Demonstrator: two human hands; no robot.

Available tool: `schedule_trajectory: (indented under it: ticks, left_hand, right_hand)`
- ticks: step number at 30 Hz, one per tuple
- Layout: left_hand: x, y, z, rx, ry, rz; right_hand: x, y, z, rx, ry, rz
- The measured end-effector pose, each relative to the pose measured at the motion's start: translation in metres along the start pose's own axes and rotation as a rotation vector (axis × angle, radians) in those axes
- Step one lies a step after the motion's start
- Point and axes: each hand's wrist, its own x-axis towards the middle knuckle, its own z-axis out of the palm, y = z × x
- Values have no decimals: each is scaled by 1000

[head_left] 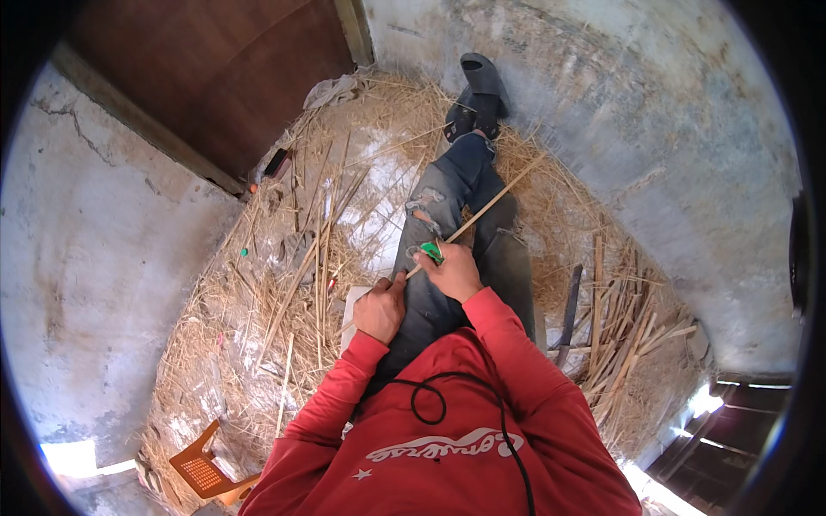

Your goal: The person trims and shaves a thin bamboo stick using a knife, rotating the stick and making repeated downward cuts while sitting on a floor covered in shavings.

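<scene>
A long thin pale strip of wood or bamboo (496,200) slants across my legs, from my hands up past my right knee. My left hand (381,308) is closed, pinching the strip's near end between thumb and fingers. Just ahead and to the right, my right hand (456,272) is closed around a small tool with a green handle (432,251), held against the strip. Its blade, if it has one, is too small to make out. My legs in worn dark jeans (436,292) lie under both hands.
Straw shavings cover the floor, with several loose strips (323,258) at the left. A pile of split sticks (624,322) and a dark machete-like blade (570,305) lie at the right. An orange plastic piece (196,462) sits near left. Walls (662,146) and a brown door (219,77) enclose the space.
</scene>
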Motion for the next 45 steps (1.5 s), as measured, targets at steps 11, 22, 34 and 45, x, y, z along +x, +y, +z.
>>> schedule_trajectory:
  ticks: [11,22,34,45]
  left_hand:
    - [4,-7,2,-177,-66,-72]
    - [5,-18,3,-252,-101,-67]
    - [7,-9,3,-197,-121,-62]
    - [-16,-35,-21,-110,-108,85]
  right_hand:
    - [11,149,-198,1105,1184,376]
    - [-25,96,-103,311,359,474]
    - [-42,10,5,-162,-121,200]
    - [-49,-7,20,-294,-149,196]
